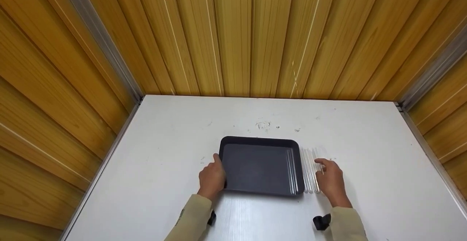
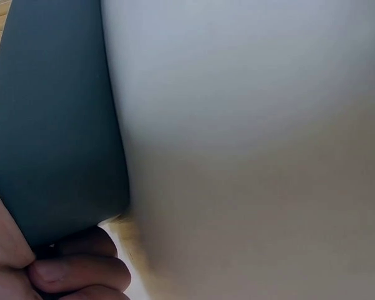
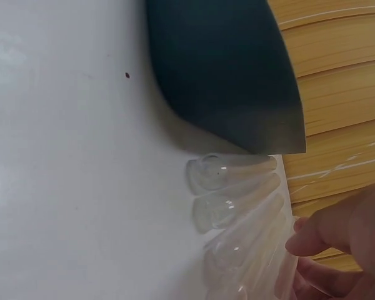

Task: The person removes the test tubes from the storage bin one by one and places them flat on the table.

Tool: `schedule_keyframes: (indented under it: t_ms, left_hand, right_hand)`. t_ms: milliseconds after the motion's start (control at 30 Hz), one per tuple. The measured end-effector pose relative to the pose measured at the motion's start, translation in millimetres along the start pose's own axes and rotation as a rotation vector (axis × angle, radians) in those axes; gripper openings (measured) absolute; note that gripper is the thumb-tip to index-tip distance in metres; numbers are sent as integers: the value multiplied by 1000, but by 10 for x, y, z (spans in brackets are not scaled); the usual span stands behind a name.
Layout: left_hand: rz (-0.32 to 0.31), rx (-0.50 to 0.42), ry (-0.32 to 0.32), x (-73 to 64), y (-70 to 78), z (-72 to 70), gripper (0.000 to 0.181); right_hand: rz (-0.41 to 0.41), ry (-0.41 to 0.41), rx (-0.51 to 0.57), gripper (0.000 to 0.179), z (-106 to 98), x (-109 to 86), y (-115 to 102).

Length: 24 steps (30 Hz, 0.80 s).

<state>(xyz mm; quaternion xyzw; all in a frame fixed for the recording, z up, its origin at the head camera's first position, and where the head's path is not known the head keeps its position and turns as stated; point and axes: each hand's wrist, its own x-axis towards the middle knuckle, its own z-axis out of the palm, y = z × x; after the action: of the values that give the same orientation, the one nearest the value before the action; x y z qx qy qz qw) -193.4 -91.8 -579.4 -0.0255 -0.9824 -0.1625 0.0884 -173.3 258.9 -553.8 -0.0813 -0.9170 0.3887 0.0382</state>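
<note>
A dark grey rectangular tray [image 1: 255, 168] lies on the white table, its side wall [image 2: 56, 125] large in the left wrist view. My left hand [image 1: 212, 175] grips the tray's left side, with curled fingers [image 2: 81, 275] under the near corner. Several clear test tubes [image 1: 292, 173] lie side by side along the inside right of the tray. More clear test tubes [image 1: 308, 171] lie in a row on the table just beyond its right wall; their rounded ends [image 3: 215, 172] face the near side. My right hand [image 1: 331, 179] pinches the outermost tube of that row between thumb and fingers.
The white table [image 1: 164, 142] carries small dark marks behind the tray. Wood-patterned walls [image 1: 233, 36] enclose it at the back and both sides, with metal corner posts. A black wrist device [image 1: 321, 222] sits by my right sleeve.
</note>
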Motion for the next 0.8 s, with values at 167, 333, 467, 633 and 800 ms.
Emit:
schedule_keyframes:
  t_ms: [167,333,467,633,800]
  left_hand:
    - [49,-3,57,-22,-12,16,34]
    - [60,-2,79,-26,-14,25,33]
    - [50,2,63,-17,-10,17,33]
    - [24,-2,21,-10,-9,7,38]
    - [30,-10,26,-10,-17,6,39]
  right_hand:
    - [16,-10,-6,39,2,1,18]
    - [21,-5,-8,37,10,-8,25]
    - [27,5,-13,36,23,-21,31]
    - [42,-3,2,35,35,-28,37]
    - [52,-18,7,36,41,-32,29]
